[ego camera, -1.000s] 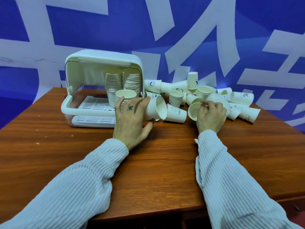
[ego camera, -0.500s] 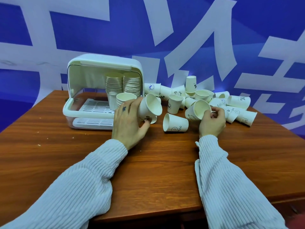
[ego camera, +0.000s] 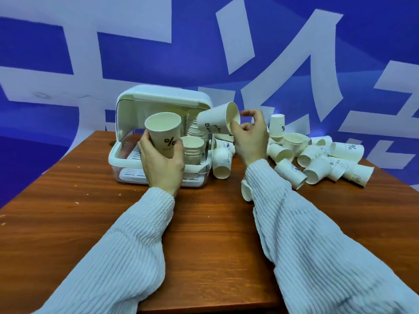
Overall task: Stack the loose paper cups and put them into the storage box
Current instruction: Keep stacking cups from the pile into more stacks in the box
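Paper cups (ego camera: 163,132) now lifted by both hands (ego camera: 162,163).

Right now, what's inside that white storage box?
Inside the storage box stand tall stacks of paper cups at the back, a shorter stack in front, on a slotted tray. The left hand and its cup cover part of the inside.

Rear of scene: a blue backdrop wall (ego camera: 136,53) bearing large white graphic strokes (ego camera: 283,71), spanning the full width of the view. Foreground: a wooden table (ego camera: 210,234) with a reddish-brown grain finish, front edge visible at bottom. Small pale specks lie scattered on the table's left portion. Lighting is even, with a bright bluish spot low on the wall at right.
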